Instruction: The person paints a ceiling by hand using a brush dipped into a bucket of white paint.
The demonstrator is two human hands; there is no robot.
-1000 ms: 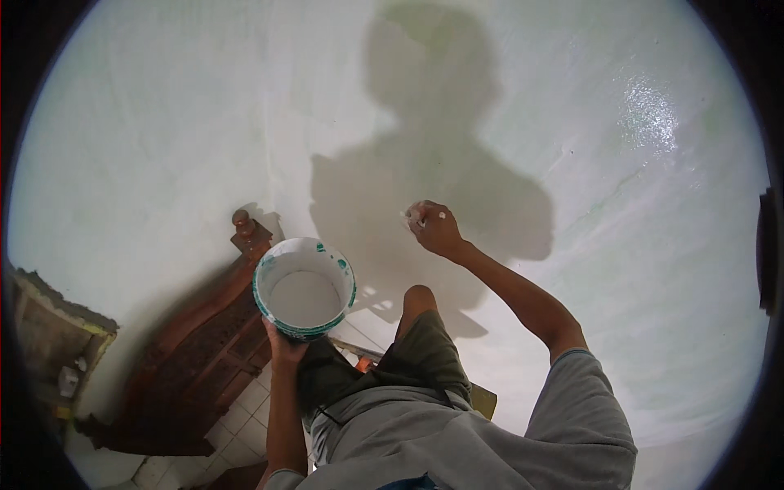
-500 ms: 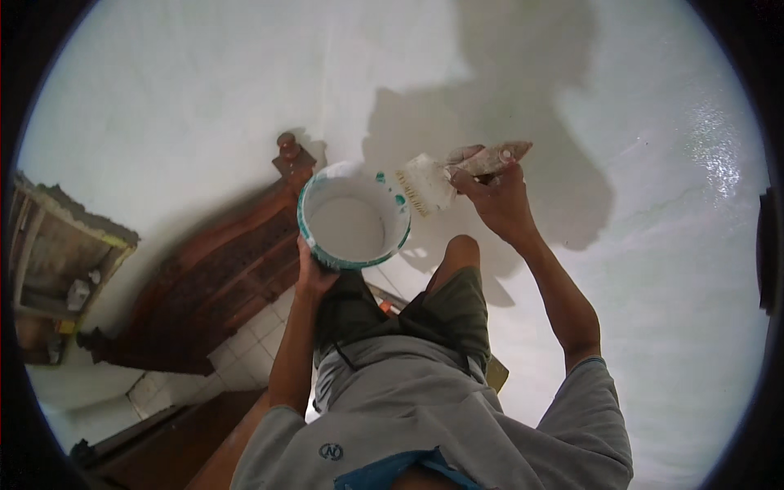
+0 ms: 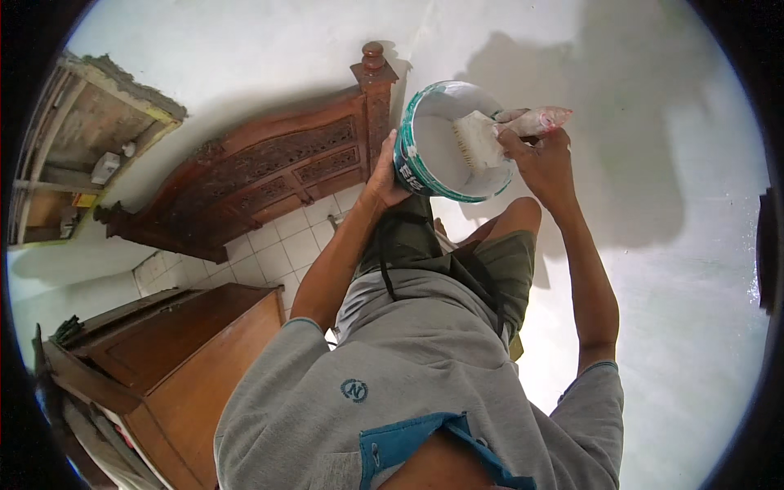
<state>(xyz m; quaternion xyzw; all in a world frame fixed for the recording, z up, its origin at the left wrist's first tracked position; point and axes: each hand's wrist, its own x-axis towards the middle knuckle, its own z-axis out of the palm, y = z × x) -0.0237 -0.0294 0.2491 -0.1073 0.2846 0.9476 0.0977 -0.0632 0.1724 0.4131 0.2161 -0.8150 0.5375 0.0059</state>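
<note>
My left hand (image 3: 387, 173) grips the side of a round paint bucket (image 3: 406, 155), green outside and smeared with white along its rim. White paint (image 3: 438, 147) shows inside it. In my right hand (image 3: 541, 163) is a wide paintbrush (image 3: 482, 140), held by its paint-spattered handle (image 3: 543, 120). The brush's pale bristles are over the bucket's mouth, pointing left and into it. Whether the bristle tips touch the paint, I cannot tell.
Left of the bucket stands a carved dark wooden headboard (image 3: 269, 167) against the pale wall (image 3: 245, 49). A brown wooden cabinet (image 3: 212, 351) is at the lower left, beside white floor tiles (image 3: 269, 245). A rough-edged wall opening (image 3: 90, 147) holds small items.
The brush has gone from beside the bucket to over its mouth. In view, the bucket and both hands sit farther up and right, and the whole room has shifted too.
</note>
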